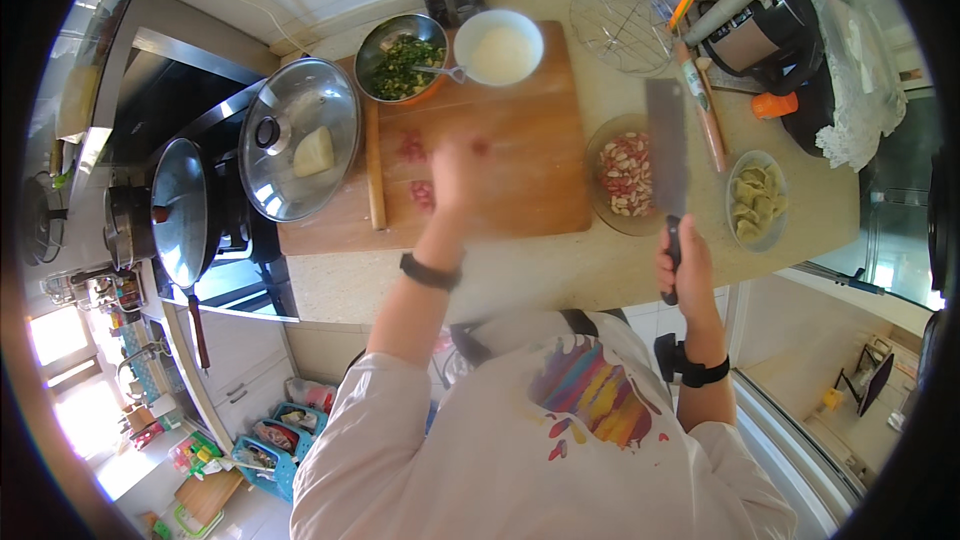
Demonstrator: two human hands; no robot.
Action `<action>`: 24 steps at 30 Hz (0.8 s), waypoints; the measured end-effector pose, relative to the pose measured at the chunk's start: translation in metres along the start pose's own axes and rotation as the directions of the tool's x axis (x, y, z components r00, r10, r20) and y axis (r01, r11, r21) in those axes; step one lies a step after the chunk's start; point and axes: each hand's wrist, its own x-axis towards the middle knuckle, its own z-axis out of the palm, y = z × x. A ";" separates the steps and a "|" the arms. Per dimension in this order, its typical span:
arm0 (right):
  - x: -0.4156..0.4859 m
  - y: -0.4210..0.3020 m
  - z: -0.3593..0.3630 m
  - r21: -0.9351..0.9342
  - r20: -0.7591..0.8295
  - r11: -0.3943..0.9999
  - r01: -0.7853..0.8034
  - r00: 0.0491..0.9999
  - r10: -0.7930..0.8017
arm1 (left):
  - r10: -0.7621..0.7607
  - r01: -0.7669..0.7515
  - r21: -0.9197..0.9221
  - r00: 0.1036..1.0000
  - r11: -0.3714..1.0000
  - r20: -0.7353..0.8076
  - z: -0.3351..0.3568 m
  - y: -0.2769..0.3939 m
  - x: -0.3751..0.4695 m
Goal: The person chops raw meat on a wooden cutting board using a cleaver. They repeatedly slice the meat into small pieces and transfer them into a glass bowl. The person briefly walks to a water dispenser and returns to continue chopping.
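My right hand [688,262] grips the black handle of a cleaver [666,142]. The cleaver's broad blade points away from me, over the right side of a bowl [596,202] of small red and pale pieces [626,176]. Over the wooden cutting board [525,187] my left hand [455,169] is blurred, and its fingers cannot be made out. Small clusters of red bits [421,195] lie on the board close to it. To the left of that hand, a wooden rolling pin [375,165] rests on the board.
A glass lid [315,112] covers pale dough [313,152] at left. Behind are a metal bowl of chopped greens [405,67] and a white bowl [499,49] with pale contents. At right stand a bowl of dumplings [756,199], a wire rack [622,26] and a cooker [761,37]. A lidded pan [180,214] sits left.
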 end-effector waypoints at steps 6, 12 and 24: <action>0.013 0.011 0.026 -0.200 0.170 0.980 0.001 0.985 0.033 | -0.091 0.094 -0.131 0.995 0.987 0.033 0.042 0.050 -0.054; 0.031 0.033 0.048 -0.272 0.265 0.957 0.102 0.964 -0.027 | -0.153 0.156 -0.094 0.988 0.983 0.031 0.043 0.053 -0.061; 0.050 0.061 0.062 -0.388 0.271 0.917 0.098 0.962 0.012 | -0.261 0.275 -0.249 0.961 0.929 0.087 0.033 0.036 -0.068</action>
